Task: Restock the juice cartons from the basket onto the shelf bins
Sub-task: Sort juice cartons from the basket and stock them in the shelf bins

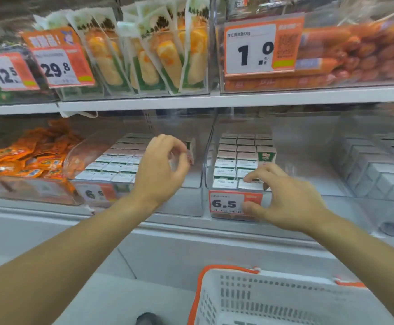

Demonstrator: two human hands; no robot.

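Left hand (162, 164): raised over the left clear bin (192, 181), fingers loosely curled, thumb and fingertips near each other; holds nothing I can make out, though blur hides the fingertips.
Right hand (282, 198): at the front of the right clear bin (206, 160), fingers spread and bent, fingertips touching the tops of the front cartons, thumb in front of the 6.5 price tag (228, 204); grips nothing.
Juice cartons (233, 160): packed in rows in both bins, white tops up; one green-faced carton (266, 156) stands at the right end of a middle row.
Basket (285, 299): white with orange rim, low at the bottom right, well below the shelf; the part of its inside that shows holds no cartons.
Neighbours: orange snack packets (34, 156) to the left, grey-white boxes (376, 165) to the right.
Upper shelf (214, 100): corn packs (158, 55), sausages (360, 48), price tags 12.5, 29.8 and 1.0.
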